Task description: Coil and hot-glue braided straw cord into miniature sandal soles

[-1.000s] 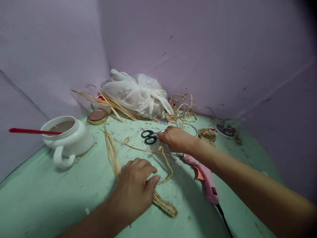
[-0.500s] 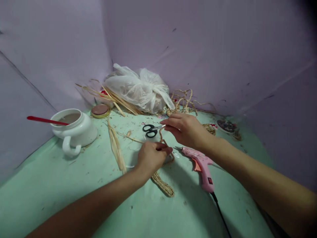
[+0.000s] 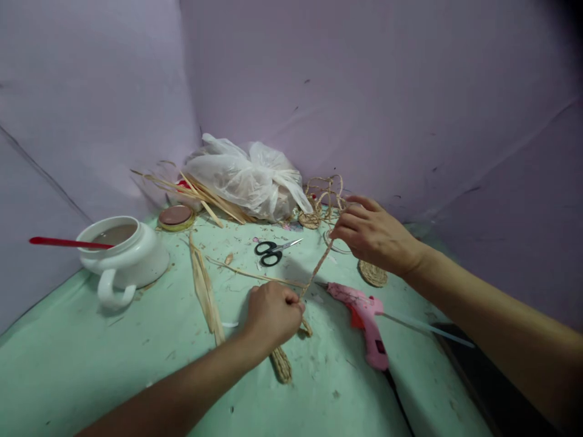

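Note:
A braided straw cord (image 3: 319, 264) runs taut and slanting between my two hands. My left hand (image 3: 274, 312) pinches its lower end low over the table. Higher up and to the right, my right hand (image 3: 371, 235) grips the upper end between closed fingers. Under my left hand a thick braided straw piece (image 3: 281, 365) pokes out, its other part hidden by the hand. Right of the cord lies a pink glue gun (image 3: 364, 321), with a clear glue stick (image 3: 432, 331) out of its back. Black-handled scissors (image 3: 273, 252) lie slightly open behind my left hand.
On the left stands a white mug (image 3: 152, 255) of brownish liquid with a red-handled utensil (image 3: 68, 243) in it. Dry straw strips (image 3: 203, 291), a round tin (image 3: 175, 216), a tied plastic bag (image 3: 255, 176), tangled braid (image 3: 325, 194) and a coiled straw disc (image 3: 372, 273) lie around.
My right hand has moved right, away from the scissors, drawing the cord out straight. My left hand stays closed on it, slightly lower in view. The whole view has shifted a little.

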Demonstrator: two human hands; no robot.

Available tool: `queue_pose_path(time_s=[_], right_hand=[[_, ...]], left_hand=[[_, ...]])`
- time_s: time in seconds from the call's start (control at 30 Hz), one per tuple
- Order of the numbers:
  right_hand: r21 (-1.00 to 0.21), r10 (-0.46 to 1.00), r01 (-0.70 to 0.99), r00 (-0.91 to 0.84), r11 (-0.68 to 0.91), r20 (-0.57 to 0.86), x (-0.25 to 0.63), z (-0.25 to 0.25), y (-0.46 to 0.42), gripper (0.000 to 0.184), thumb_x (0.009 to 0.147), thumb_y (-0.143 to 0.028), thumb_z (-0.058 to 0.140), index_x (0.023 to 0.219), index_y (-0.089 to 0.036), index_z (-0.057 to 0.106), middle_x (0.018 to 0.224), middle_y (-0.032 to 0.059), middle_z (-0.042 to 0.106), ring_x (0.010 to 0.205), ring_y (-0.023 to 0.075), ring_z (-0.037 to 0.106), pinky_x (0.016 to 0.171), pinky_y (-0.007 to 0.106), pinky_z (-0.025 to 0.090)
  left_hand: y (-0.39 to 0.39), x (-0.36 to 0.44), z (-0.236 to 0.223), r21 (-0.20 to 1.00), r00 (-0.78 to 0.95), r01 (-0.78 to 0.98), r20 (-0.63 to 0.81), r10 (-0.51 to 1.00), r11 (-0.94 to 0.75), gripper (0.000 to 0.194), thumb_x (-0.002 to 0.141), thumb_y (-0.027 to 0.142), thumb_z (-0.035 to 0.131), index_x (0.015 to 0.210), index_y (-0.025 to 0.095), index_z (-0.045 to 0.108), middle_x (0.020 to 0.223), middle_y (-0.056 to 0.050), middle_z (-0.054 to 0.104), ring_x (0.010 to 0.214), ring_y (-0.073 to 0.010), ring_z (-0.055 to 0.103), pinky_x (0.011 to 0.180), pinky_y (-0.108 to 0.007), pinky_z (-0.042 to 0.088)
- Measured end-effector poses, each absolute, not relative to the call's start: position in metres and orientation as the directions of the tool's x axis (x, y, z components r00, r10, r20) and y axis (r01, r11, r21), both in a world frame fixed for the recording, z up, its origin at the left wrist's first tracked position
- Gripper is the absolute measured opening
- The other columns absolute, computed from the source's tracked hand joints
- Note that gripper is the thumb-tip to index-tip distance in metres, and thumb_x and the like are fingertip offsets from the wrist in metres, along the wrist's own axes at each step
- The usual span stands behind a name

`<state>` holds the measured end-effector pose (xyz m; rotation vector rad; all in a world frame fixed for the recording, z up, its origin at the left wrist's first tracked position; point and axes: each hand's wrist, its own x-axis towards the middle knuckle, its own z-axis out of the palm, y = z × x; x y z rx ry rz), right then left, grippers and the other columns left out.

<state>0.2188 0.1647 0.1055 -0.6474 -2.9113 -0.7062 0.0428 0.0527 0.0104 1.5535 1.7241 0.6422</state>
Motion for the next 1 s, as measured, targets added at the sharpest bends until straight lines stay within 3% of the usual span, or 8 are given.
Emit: queue_pose_path(time_s=[0.1, 0.17, 0.27, 0.37, 0.47, 0.53, 0.77, 1.0], right_hand=[[0.441, 0.459, 0.479, -0.874, 0.759, 0.160, 0.231, 0.093, 0.156, 0.028, 0.069, 0.002, 0.046, 0.072, -0.017, 0.067, 0.065, 0.0047, 0.063, 0.072, 0.0209, 0.057, 0.097, 0.044, 0.031], [0.430, 0.519, 0.528, -0.841, 0.732, 0.149, 0.241, 0.085, 0.142, 0.032, 0.064, 0.004, 0.047, 0.075, -0.017, 0.068, 0.069, 0.0053, 0.066, 0.073, 0.0214, 0.060, 0.096, 0.048, 0.032], [0.360, 0.636, 0.654, -0.749, 0.666, 0.183, 0.252, 0.077, 0.108, 0.038, 0.060, 0.005, 0.047, 0.081, -0.017, 0.070, 0.092, 0.0103, 0.071, 0.087, 0.0272, 0.063, 0.093, 0.055, 0.033], [0.147, 0.653, 0.731, -0.667, 0.666, 0.358, 0.243, 0.073, 0.063, 0.032, 0.071, -0.001, 0.047, 0.090, -0.017, 0.069, 0.094, 0.0109, 0.072, 0.085, 0.0272, 0.064, 0.086, 0.051, 0.043], [-0.234, 0.666, 0.650, -0.568, 0.723, 0.483, 0.211, 0.067, 0.029, 0.033, 0.077, -0.002, 0.045, 0.098, -0.017, 0.065, 0.103, 0.0094, 0.070, 0.092, 0.0189, 0.064, 0.081, 0.031, 0.051], [-0.345, 0.698, 0.608, -0.590, 0.715, 0.406, 0.186, 0.061, 0.021, 0.038, 0.072, 0.000, 0.046, 0.100, -0.016, 0.065, 0.105, 0.0082, 0.070, 0.093, 0.0179, 0.065, 0.079, 0.028, 0.052], [-0.201, 0.802, 0.782, -0.597, 0.590, 0.032, 0.163, 0.034, 0.024, 0.038, 0.058, 0.000, 0.052, 0.088, -0.016, 0.070, 0.086, 0.0072, 0.073, 0.073, 0.0250, 0.066, 0.066, 0.036, 0.049], [-0.262, 0.846, 0.816, -0.433, 0.515, 0.312, 0.167, 0.004, -0.002, 0.035, 0.057, 0.003, 0.047, 0.077, -0.018, 0.066, 0.081, 0.0069, 0.073, 0.061, 0.0206, 0.063, 0.057, 0.031, 0.043]], left_hand=[[0.058, 0.030, 0.015, 0.787, 0.062, 0.615, -0.112, 0.992, 0.050, 0.017, 0.071, 0.026, 0.059, 0.061, 0.020, 0.072, 0.050, 0.002, 0.056, 0.053, -0.0146, 0.053, 0.053, -0.024, 0.038], [0.061, 0.012, 0.022, 0.798, 0.099, 0.602, -0.036, 0.994, -0.031, 0.021, 0.076, 0.026, 0.055, 0.083, 0.020, 0.074, 0.077, -0.001, 0.069, 0.075, -0.0180, 0.061, 0.070, -0.028, 0.046], [0.063, -0.018, 0.032, 0.779, 0.170, 0.609, 0.053, 0.984, -0.147, 0.027, 0.075, 0.014, 0.051, 0.091, 0.020, 0.073, 0.102, -0.006, 0.067, 0.103, -0.0216, 0.056, 0.095, -0.036, 0.038], [0.059, -0.034, 0.031, 0.775, 0.373, 0.577, 0.031, 0.928, -0.257, 0.027, 0.075, 0.010, 0.051, 0.089, 0.019, 0.072, 0.099, -0.005, 0.068, 0.098, -0.0195, 0.059, 0.091, -0.033, 0.042], [0.057, -0.029, 0.024, 0.728, 0.522, 0.571, 0.035, 0.852, -0.380, 0.029, 0.079, 0.010, 0.049, 0.098, 0.019, 0.069, 0.100, -0.005, 0.067, 0.099, -0.0193, 0.057, 0.089, -0.032, 0.043], [0.057, -0.021, 0.020, 0.676, 0.562, 0.600, 0.024, 0.826, -0.428, 0.029, 0.082, 0.009, 0.046, 0.099, 0.020, 0.068, 0.099, -0.005, 0.066, 0.098, -0.0191, 0.055, 0.087, -0.031, 0.043], [0.048, -0.022, 0.018, 0.609, 0.510, 0.699, -0.059, 0.858, -0.374, 0.021, 0.084, 0.015, 0.047, 0.087, 0.019, 0.067, 0.087, -0.004, 0.065, 0.088, -0.0191, 0.056, 0.080, -0.030, 0.043], [0.032, -0.021, 0.020, 0.627, 0.321, 0.754, -0.089, 0.943, -0.197, 0.020, 0.083, 0.024, 0.047, 0.088, 0.020, 0.065, 0.085, -0.003, 0.066, 0.081, -0.0174, 0.058, 0.073, -0.028, 0.042]])
